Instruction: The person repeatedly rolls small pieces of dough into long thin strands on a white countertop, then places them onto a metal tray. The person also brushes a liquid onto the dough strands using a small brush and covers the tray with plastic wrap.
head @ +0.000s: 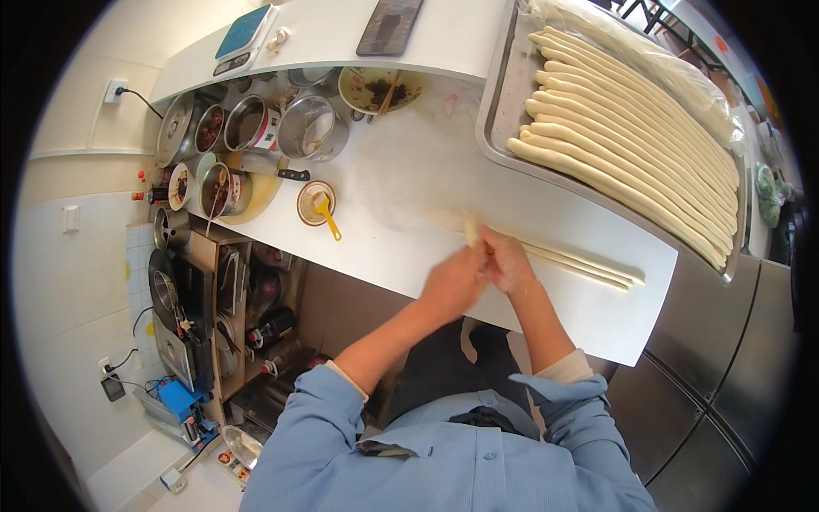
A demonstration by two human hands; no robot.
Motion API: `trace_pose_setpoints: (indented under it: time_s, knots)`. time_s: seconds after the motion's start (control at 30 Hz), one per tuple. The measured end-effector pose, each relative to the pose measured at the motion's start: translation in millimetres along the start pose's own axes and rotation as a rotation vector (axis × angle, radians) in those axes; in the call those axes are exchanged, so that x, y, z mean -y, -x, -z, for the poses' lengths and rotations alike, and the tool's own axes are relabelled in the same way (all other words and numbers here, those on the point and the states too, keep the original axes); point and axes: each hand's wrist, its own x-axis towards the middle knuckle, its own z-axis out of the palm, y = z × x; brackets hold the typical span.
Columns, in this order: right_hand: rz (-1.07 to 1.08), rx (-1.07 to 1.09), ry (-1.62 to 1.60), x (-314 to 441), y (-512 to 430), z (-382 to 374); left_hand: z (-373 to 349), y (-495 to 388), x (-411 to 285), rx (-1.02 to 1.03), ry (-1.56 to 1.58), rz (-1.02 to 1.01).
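Note:
My left hand [453, 281] and my right hand [508, 261] meet above the front part of the white worktop [409, 253]. A short pale piece of dough [471, 230] sticks up from between them, blurred by motion. The left fingers are curled around its lower end. My right hand presses against the left, and its grip is partly hidden. Long thin dough strands [576, 264] lie side by side on the worktop, running from behind my right hand towards the right end.
A metal tray [496, 137] of dough ropes [633, 141] stands at the right, plastic film behind it. At left are a saucer [306, 217] with a yellow brush [327, 217], a knife [293, 174], pots [246, 121] and a bowl [358, 96]. A phone [389, 27] and kitchen scale [245, 35] lie behind.

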Motion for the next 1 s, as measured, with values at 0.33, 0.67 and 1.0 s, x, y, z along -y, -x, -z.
trace_pose_setpoints:
  time_s: [0.33,0.67,1.0]
  knots:
    - [-0.196,0.062,-0.199,11,25,54,21,-34,35,-0.302,-0.137,0.411]
    - [-0.064,0.047,0.119,-10,72,63,34,-80,84,0.197,-0.469,0.042]
    - [0.023,-0.025,-0.006,-35,82,62,78,-57,98,-0.051,-0.685,0.163]
